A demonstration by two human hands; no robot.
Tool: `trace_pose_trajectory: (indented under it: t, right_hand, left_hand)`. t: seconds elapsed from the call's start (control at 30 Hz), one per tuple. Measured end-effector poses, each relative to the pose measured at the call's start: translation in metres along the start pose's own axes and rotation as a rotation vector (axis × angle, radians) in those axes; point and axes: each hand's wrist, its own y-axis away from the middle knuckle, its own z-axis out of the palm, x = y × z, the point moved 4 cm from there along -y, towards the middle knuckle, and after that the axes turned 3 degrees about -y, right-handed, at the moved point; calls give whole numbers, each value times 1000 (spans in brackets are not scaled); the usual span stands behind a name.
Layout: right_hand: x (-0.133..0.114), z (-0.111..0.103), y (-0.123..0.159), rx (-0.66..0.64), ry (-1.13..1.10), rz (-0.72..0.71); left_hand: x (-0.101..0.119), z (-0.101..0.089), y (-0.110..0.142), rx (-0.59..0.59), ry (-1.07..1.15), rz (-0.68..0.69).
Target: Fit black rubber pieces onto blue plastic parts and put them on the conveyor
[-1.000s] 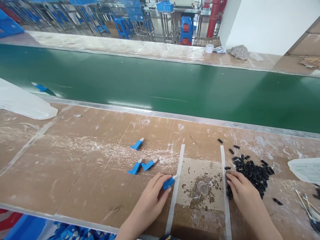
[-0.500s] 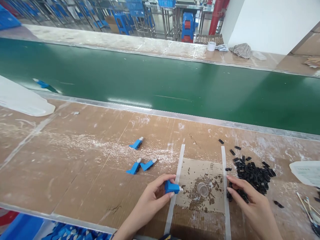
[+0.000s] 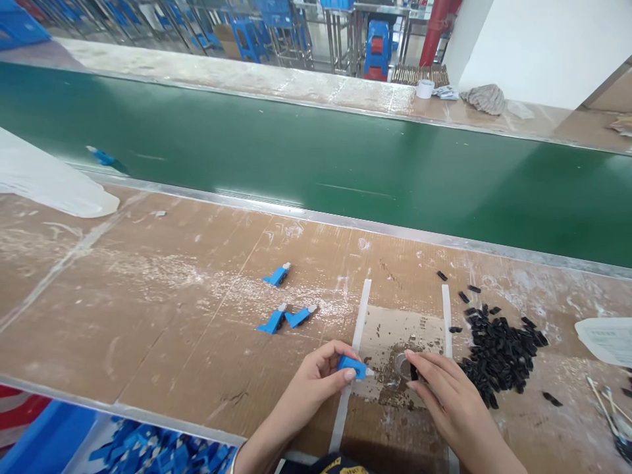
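Note:
Between the thumb and fingers of my left hand (image 3: 323,375) is a blue plastic piece (image 3: 351,367) with a whitish tip pointing right. My right hand (image 3: 447,392) pinches a small black piece (image 3: 413,372) just beside a small clear round cup (image 3: 402,364). The cup stands on a stained cardboard sheet (image 3: 380,322) between two white tape strips. To the right of that hand lies a pile of small black pieces (image 3: 506,352). Three blue pieces (image 3: 272,321) with whitish tips and dark parts lie on the table to the left.
A green conveyor belt (image 3: 316,158) runs across behind the table, with one blue piece (image 3: 101,156) on it at left. Below the front edge is a bin (image 3: 69,438) of blue pieces. Cotton swabs (image 3: 600,401) lie at far right.
My right hand has moved left from the black pile to the cup, with a black piece now in its fingers. My left hand still holds the blue piece, turned slightly.

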Motion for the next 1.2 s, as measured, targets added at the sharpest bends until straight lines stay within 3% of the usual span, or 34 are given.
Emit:
trace_pose_trajectory:
  t: [0.3,0.6,0.73,0.9,1.07,1.2]
  right_hand:
    - [-11,-8,-10,-61,74,-49]
    - [-5,-6,-8,-5,-5,-26]
    - [0,-10,-7,79,-255,142]
    - [6,-13,-1,223,-813,381]
    - [5,-11,0,386,-1172,379]
    - [0,-10,-5,409,-1276,366]
  left_hand:
    - [-10,3,7,-26,177,-133]
    - [1,20,4,-41,291,-71]
    - [6,27,2,-39,326,-45]
    - [7,37,3,-139,356,-30]
    - [10,50,4,-214,462,-58]
    - [9,63,3,-250,525,-93]
